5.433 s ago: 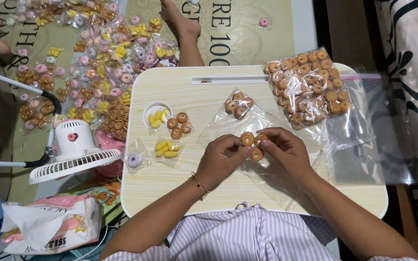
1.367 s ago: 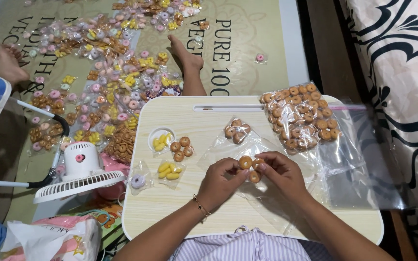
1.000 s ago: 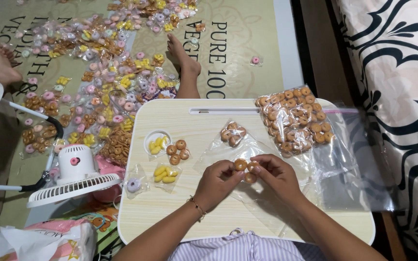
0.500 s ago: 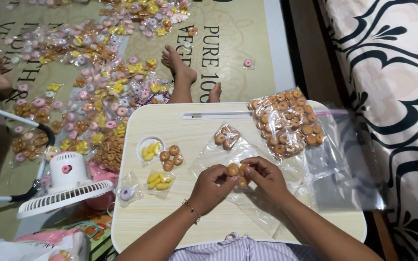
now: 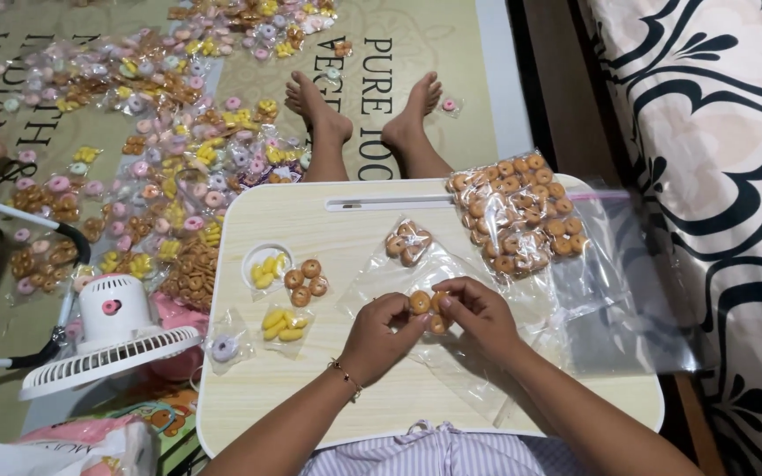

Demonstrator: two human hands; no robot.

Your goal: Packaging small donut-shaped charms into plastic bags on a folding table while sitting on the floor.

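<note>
Big bag of rings (image 5: 522,211) at lap table's (image 5: 346,397) far right corner, small packet (image 5: 406,244) centre, fan (image 5: 112,339) off left edge. Left hand (image 5: 381,333) & right hand (image 5: 478,313) pinch brown rings (image 5: 425,307) over clear bag (image 5: 451,353), near edge; fingers narrow.

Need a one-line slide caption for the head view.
Both hands, left hand and right hand, pinch small orange ring pieces over a clear bag on a lap table.
</note>
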